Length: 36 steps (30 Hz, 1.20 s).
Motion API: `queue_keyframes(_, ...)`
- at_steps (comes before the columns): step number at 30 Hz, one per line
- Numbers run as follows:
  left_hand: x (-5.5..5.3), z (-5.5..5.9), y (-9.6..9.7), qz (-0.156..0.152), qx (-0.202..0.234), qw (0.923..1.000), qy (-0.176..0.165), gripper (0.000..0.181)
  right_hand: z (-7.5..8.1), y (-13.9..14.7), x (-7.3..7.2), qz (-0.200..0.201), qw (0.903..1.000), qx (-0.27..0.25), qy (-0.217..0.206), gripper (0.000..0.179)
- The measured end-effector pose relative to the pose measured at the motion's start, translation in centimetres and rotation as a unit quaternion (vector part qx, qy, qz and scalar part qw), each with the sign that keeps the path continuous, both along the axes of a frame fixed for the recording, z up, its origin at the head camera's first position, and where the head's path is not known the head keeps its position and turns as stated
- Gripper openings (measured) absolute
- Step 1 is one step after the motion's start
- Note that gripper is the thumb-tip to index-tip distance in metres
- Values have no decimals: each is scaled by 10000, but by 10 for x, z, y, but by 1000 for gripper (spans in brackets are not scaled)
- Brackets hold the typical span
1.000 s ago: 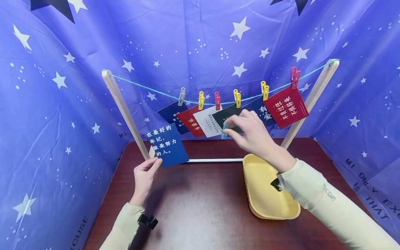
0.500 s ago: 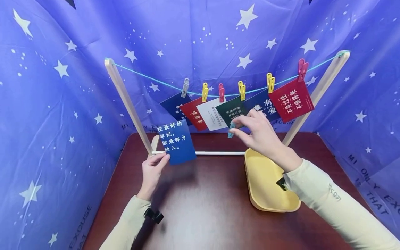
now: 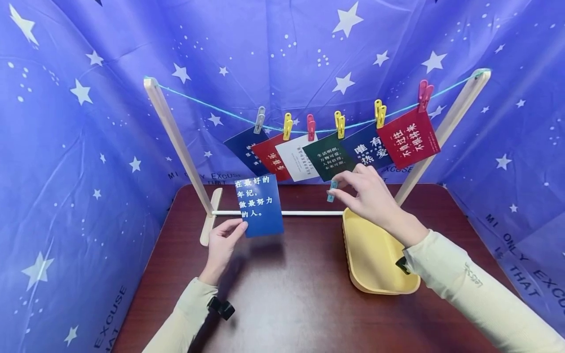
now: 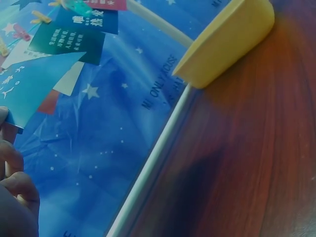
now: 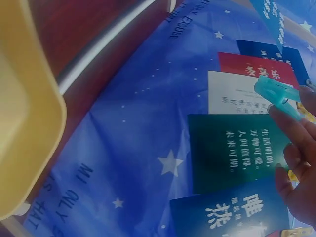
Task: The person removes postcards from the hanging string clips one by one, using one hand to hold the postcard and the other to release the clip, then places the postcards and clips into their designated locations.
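My left hand [image 3: 222,245] pinches a blue card [image 3: 261,208] with white writing by its lower left corner, in front of the rack. Between thumb and fingertips, my right hand [image 3: 368,193] holds a teal clothespin [image 3: 332,191], pointing down; the right wrist view shows that clothespin [image 5: 279,94] close up. Behind the hands, a teal string [image 3: 212,105] sags between two wooden posts. From it hang several cards on clothespins: a dark blue card [image 3: 244,147] at the left, then red, a white card [image 3: 296,159], a green card [image 3: 328,157], another blue card [image 3: 368,149] and a red card [image 3: 410,139].
A yellow bin [image 3: 384,284] stands on the brown table [image 3: 282,304] under my right forearm. The rack's left post [image 3: 176,147], right post [image 3: 446,137] and white bottom bar [image 3: 311,213] frame the line. A starry blue curtain [image 3: 282,59] surrounds the table.
My left hand has carried the blue card to the right, turning it more upright. My right hand with the clothespin has shifted slightly right. The head view has tilted a little.
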<state>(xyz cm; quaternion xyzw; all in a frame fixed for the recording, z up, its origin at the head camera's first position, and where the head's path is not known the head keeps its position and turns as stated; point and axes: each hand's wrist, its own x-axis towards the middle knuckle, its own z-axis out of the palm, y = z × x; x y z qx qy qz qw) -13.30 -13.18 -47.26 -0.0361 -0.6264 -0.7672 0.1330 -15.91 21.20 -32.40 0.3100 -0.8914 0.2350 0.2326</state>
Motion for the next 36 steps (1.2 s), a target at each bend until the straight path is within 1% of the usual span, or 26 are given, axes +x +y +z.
queue_keyframes(3, 3, -1, 2, 32, -51, 10000, -57, 13, -5, 3, 0, -17, 10000, 29, -9, 22)
queue_keyframes(6, 6, -1, 4, 43, -86, 9999, -79, 9, -10, 6, 1, -58, 9999, 92, -89, 21)
queue_keyframes(14, 15, -1, 11, -186, -4, 9997, -153, 7, -22, 15, 7, -320, 9987, 206, -338, 20)
queue_keyframes(17, 18, -2, 13, -233, 45, 9995, -188, 10, -26, 17, 9, -407, 9981, 249, -382, 20)
queue_keyframes(25, 22, -7, 20, -298, 110, 9990, -323, 21, -35, 28, 15, -524, 9973, 296, -412, 18)
queue_keyframes(31, 26, -11, 25, -468, 97, 9973, -552, 22, -42, 41, 17, -627, 9956, 431, -554, 17)
queue_keyframes(36, 30, -17, 29, -585, -23, 9949, -825, 22, -50, 50, 21, -827, 9919, 573, -769, 18)
